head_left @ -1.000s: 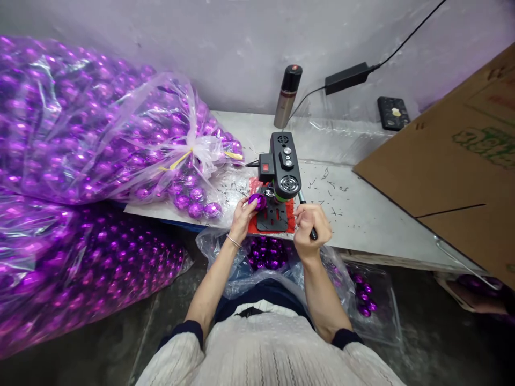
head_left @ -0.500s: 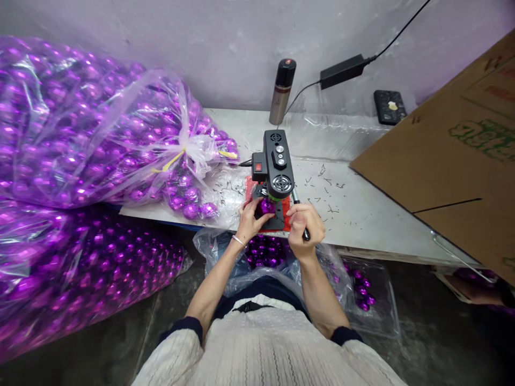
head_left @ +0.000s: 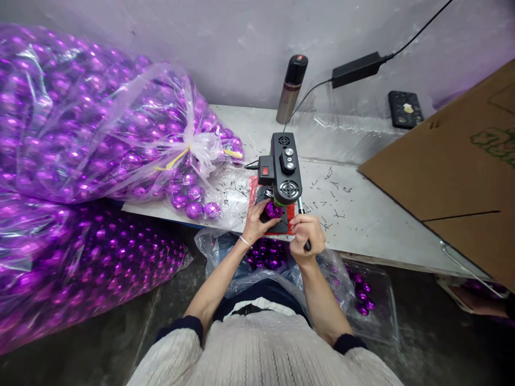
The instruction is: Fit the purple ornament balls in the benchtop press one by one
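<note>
A black machine [head_left: 286, 169] with round vents and a red switch stands on the white table, its base over a red sheet [head_left: 291, 217]. My left hand [head_left: 258, 221] holds a shiny purple ball [head_left: 274, 209] between thumb and fingers, beneath the front end of the machine. The top of the ball is hidden by the machine's head. My right hand [head_left: 309, 235] is wrapped round the lever [head_left: 308, 245] at the machine's right side; the black end of its grip shows below the fingers.
Large clear bags of purple balls [head_left: 80, 123] fill the left. An open bag of balls [head_left: 265, 254] lies on my lap. Behind stand a spray can [head_left: 292, 88] and a power adapter [head_left: 356, 69]. A cardboard box [head_left: 454, 187] and dark phone-like object [head_left: 405, 109] are right.
The whole view has shifted slightly, so the machine appears further right. More of the purple ball shows below the machine's head. Both hands keep their grips.
</note>
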The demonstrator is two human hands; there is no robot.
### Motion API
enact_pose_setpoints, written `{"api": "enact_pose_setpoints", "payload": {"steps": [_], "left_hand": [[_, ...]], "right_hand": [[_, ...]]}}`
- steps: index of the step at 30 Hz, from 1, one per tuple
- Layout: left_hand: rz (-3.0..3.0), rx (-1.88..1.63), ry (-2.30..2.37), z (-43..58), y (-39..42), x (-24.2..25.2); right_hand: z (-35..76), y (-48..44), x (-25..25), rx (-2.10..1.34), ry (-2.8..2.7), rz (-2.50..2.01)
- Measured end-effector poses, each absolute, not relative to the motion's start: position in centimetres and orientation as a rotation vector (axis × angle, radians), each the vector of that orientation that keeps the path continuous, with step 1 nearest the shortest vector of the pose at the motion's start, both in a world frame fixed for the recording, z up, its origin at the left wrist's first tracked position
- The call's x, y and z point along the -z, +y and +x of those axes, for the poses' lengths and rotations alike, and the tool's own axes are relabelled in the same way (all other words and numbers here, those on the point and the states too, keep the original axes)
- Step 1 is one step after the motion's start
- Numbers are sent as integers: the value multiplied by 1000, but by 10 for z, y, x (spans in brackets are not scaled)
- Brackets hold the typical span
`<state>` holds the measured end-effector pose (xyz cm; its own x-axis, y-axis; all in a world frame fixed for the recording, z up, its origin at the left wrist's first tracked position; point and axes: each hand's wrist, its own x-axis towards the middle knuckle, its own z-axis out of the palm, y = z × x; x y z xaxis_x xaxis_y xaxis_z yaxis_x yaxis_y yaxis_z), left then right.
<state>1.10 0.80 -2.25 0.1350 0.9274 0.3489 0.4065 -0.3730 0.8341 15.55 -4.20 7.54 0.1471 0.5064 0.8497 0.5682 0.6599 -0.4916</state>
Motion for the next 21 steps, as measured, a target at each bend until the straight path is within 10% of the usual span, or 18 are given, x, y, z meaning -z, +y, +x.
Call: {"api": "enact_pose_setpoints", "payload": {"steps": [21], "left_hand": [[1843, -1216, 1287, 14, 7, 24]], "right_hand": [[151, -35, -37, 49, -1404, -859]]}}
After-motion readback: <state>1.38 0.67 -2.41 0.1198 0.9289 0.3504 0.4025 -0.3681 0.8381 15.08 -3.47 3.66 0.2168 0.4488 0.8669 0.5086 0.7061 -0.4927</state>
